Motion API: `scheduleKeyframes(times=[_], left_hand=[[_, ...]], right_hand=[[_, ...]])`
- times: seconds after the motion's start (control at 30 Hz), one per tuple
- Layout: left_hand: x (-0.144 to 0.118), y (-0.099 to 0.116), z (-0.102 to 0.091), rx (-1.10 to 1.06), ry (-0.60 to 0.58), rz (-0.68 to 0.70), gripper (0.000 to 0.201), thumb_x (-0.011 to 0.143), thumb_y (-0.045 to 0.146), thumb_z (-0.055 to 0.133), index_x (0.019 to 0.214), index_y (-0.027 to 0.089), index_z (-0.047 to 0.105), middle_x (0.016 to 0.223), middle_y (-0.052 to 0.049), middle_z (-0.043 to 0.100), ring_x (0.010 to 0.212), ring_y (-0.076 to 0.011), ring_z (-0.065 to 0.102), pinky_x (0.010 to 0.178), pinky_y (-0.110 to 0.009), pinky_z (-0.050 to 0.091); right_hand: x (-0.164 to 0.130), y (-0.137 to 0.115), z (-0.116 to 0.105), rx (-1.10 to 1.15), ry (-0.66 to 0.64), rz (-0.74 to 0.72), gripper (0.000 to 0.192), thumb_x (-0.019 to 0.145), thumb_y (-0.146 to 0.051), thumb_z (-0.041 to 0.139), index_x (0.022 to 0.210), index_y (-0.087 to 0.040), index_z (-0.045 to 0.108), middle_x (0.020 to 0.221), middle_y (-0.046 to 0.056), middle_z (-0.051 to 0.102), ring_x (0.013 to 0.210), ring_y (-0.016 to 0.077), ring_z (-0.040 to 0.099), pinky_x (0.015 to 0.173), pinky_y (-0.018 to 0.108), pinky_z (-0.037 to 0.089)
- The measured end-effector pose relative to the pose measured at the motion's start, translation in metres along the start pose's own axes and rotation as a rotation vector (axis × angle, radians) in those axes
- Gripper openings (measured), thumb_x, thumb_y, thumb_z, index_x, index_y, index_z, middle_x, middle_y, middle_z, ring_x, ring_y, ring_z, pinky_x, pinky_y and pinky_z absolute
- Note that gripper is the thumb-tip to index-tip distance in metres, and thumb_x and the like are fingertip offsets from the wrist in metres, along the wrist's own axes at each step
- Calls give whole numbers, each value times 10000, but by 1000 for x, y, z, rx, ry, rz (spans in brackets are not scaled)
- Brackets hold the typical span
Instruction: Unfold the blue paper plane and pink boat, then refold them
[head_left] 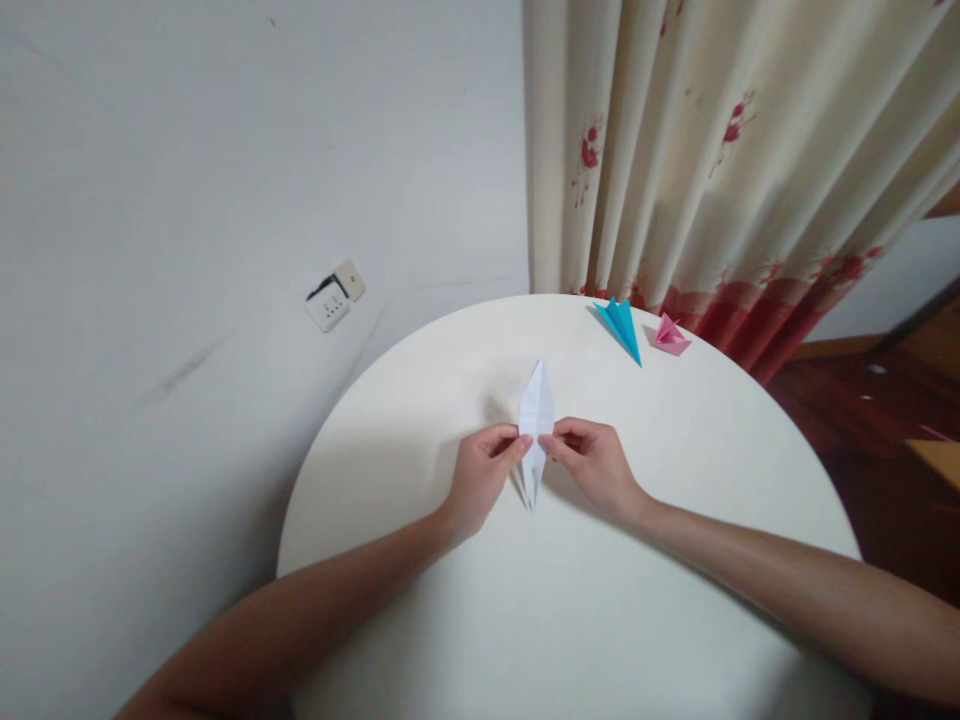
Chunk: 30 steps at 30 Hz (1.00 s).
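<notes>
A folded piece of white paper [537, 405], long and diamond-shaped, is held between my two hands above the table. Its far end comes to a single point, and its near end splits into two narrow points. My left hand [484, 472] pinches the left edge, thumb on top and fingers behind. On the right edge, my right hand [596, 460] grips the paper in the same way, its thumb close to the centre crease. The fingertips behind the paper are partly hidden.
Near the far edge of the round white table [420, 400] lie a blue paper plane [621, 330] and a small pink folded paper [670, 336]. A wall with a socket [328, 305] borders the left, and a patterned curtain [675, 150] hangs behind.
</notes>
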<state>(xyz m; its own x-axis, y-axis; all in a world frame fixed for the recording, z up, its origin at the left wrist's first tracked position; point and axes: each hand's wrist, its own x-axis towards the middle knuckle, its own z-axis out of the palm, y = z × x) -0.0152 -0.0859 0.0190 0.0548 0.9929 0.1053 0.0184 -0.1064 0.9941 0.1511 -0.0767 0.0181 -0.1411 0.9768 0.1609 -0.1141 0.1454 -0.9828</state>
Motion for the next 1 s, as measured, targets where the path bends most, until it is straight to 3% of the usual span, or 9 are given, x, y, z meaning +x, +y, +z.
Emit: scheduleKeyframes(times=[0.23, 0.43, 0.7, 1.0], left_hand=[[-2, 5, 2, -108, -58, -90, 226, 765, 347, 785, 853, 142, 750, 858, -73, 763, 817, -219, 709, 809, -323, 525], [-3, 5, 3, -180, -58, -113, 216, 751, 316, 805, 809, 138, 696, 805, -65, 756, 734, -198, 712, 761, -320, 538], [2, -2, -1, -181, 37, -98, 262, 728, 334, 819, 855, 135, 705, 853, -66, 751, 761, -170, 689, 744, -284, 535], [-4, -3, 4, -246, -82, -183, 291, 760, 370, 801, 869, 112, 721, 914, -95, 751, 857, -203, 692, 890, -373, 538]], right_hand=[[1, 4, -1, 20, 30, 12, 284, 734, -440, 780, 716, -174, 682, 651, 10, 637, 601, 144, 552, 567, 270, 441], [3, 3, -1, 131, 33, 2, 354, 688, -420, 834, 821, -211, 581, 580, -55, 590, 545, 132, 555, 568, 266, 454], [1, 6, 1, 113, -76, 219, 383, 647, -468, 848, 746, -159, 643, 601, -10, 633, 548, 120, 552, 558, 261, 422], [5, 6, -1, 92, 86, 91, 303, 622, -381, 859, 698, -167, 657, 614, -2, 652, 551, 121, 557, 546, 254, 431]])
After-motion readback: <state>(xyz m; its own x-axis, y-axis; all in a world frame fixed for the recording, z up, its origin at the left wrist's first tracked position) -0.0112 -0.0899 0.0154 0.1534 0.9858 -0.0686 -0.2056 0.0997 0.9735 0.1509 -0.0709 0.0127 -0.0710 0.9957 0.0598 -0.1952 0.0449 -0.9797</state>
